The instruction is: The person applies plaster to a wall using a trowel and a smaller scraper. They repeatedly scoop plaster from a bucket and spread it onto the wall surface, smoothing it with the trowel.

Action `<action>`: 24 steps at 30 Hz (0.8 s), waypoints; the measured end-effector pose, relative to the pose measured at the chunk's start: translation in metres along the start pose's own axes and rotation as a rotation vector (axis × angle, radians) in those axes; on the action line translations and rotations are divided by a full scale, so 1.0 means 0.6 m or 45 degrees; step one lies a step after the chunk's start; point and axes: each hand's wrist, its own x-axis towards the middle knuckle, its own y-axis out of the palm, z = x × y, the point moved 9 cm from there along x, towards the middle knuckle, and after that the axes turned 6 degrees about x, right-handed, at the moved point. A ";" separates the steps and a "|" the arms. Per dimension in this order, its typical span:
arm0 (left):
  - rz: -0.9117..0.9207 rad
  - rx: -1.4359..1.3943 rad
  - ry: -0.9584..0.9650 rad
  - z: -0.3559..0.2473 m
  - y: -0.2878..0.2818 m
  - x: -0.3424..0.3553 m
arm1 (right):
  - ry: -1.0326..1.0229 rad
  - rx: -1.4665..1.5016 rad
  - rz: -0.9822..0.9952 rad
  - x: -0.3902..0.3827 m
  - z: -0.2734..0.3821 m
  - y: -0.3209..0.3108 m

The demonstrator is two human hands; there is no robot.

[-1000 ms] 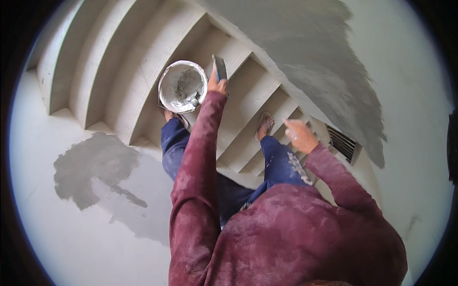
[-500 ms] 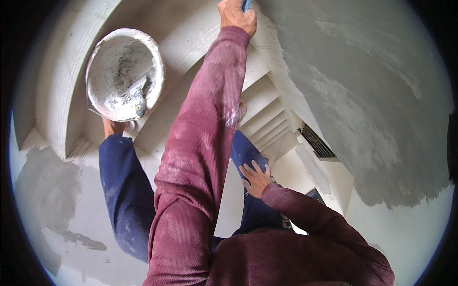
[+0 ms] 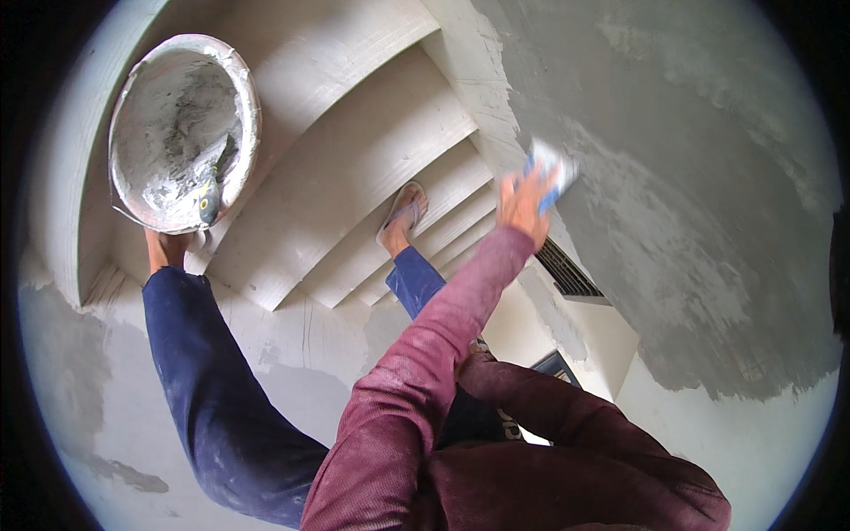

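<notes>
Left forearm (image 3: 443, 327) is slanting forward-right, left hand (image 3: 524, 211) is clutching blue-and-white tool (image 3: 556, 170) by grey-coated wall (image 3: 682, 212) | right hand is hiding behind that forearm, grip unclear | pale stairs (image 3: 354, 146) are curving

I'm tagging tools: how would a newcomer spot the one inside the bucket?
Find the pale stairs, then the round, smeared bucket at the picture's upper left. Inside, near its lower right rim, lies the dark-handled tool. Its yellow-marked handle sets it apart from the blue-and-white tool in the left hand.
</notes>
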 end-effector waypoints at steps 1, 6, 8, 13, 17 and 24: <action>0.142 -0.014 0.018 0.021 0.049 -0.050 | -0.040 -0.091 -0.089 0.003 -0.001 0.029; -0.315 -0.006 -0.065 0.043 -0.079 -0.043 | -0.001 0.546 -0.474 0.045 -0.018 0.076; -0.672 0.174 0.187 0.018 -0.222 0.060 | 0.058 0.581 -0.310 -0.004 -0.002 -0.012; -0.657 0.002 0.154 -0.033 -0.416 0.252 | 0.020 0.585 -0.432 -0.020 0.000 -0.018; -0.802 0.350 0.385 -0.059 -0.383 0.251 | 0.018 0.584 -0.442 -0.021 0.005 -0.016; -0.066 0.113 -0.088 -0.051 -0.076 0.045 | -0.083 1.132 -0.733 0.025 0.000 0.083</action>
